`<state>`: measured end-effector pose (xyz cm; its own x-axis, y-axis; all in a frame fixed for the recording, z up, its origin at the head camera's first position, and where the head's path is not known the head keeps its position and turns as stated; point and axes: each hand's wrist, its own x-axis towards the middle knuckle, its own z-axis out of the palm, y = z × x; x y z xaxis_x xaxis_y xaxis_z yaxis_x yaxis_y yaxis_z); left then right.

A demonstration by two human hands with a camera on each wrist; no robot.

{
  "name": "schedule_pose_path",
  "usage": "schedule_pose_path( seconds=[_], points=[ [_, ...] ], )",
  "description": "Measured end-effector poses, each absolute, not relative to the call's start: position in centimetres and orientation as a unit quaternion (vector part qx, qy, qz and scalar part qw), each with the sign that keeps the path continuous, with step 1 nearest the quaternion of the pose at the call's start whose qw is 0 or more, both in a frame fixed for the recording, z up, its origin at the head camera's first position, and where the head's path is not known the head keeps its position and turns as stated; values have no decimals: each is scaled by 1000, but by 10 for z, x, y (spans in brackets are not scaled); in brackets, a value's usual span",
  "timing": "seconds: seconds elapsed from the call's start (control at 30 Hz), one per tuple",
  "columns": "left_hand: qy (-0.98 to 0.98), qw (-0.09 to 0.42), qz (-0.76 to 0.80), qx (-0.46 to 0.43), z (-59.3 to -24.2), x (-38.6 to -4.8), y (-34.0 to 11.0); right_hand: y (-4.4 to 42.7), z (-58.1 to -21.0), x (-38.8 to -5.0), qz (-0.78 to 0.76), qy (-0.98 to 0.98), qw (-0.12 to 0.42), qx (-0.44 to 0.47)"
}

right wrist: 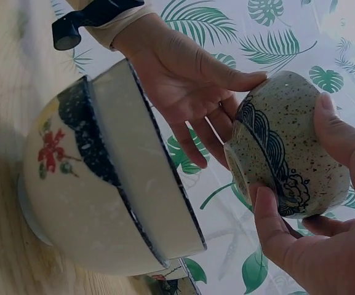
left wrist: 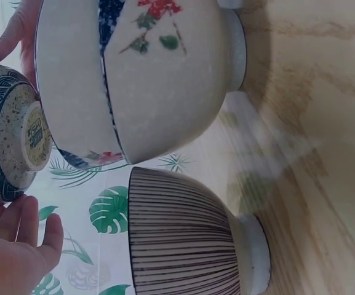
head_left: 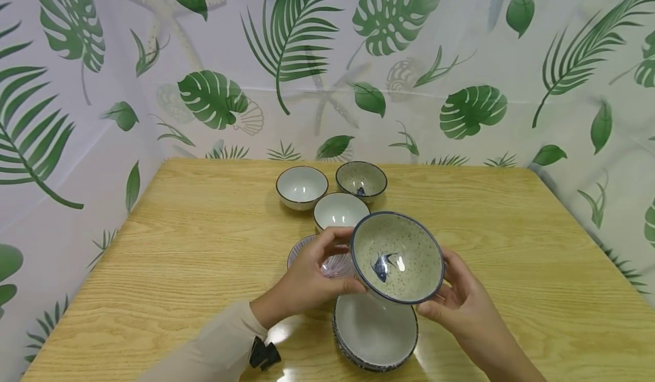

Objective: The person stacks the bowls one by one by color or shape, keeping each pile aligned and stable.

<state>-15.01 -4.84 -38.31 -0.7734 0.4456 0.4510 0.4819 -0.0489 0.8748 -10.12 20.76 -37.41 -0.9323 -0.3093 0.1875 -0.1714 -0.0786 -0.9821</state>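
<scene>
A speckled bowl with a blue rim and a blue fish inside (head_left: 404,245) is held tilted in the air between both hands, above stacked larger white bowls (head_left: 378,331). The left hand (head_left: 312,274) holds its left side, thumb near the rim. On its right side the right hand (head_left: 463,308) grips it with thumb and fingers. In the right wrist view the bowl (right wrist: 288,141) shows a blue wave pattern outside, between the left hand (right wrist: 180,80) and the right hand (right wrist: 312,239). The left wrist view shows its foot (left wrist: 37,136) beside the stack (left wrist: 165,80).
Behind the hands stand a white bowl (head_left: 302,186), a second white bowl (head_left: 340,210) and a speckled bowl (head_left: 361,178). A purple-striped bowl (head_left: 302,249) is partly behind the left hand. The wooden table (head_left: 204,228) meets leaf-patterned cloth (head_left: 317,126) at its back edge.
</scene>
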Motion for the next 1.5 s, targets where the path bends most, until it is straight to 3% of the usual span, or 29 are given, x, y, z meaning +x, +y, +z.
schedule_pose_path(
  seconds=[0.33, 0.57, 1.1, 1.5],
  points=[
    [-710, 50, -602, -362, -383, -143, -51, 209, -375, -96, -693, 702, 55, -156],
    [-725, 52, -576, -375, -384, -139, -53, 213, -379, -94, -682, 705, 45, -190],
    [-746, 3, -554, -368, -385, -126, -57, 215, -380, -86, -574, 783, -1, -240],
    [-758, -6, -540, -365, -390, -122, -60, 216, -382, -82, -545, 809, 20, -219]
  ],
)
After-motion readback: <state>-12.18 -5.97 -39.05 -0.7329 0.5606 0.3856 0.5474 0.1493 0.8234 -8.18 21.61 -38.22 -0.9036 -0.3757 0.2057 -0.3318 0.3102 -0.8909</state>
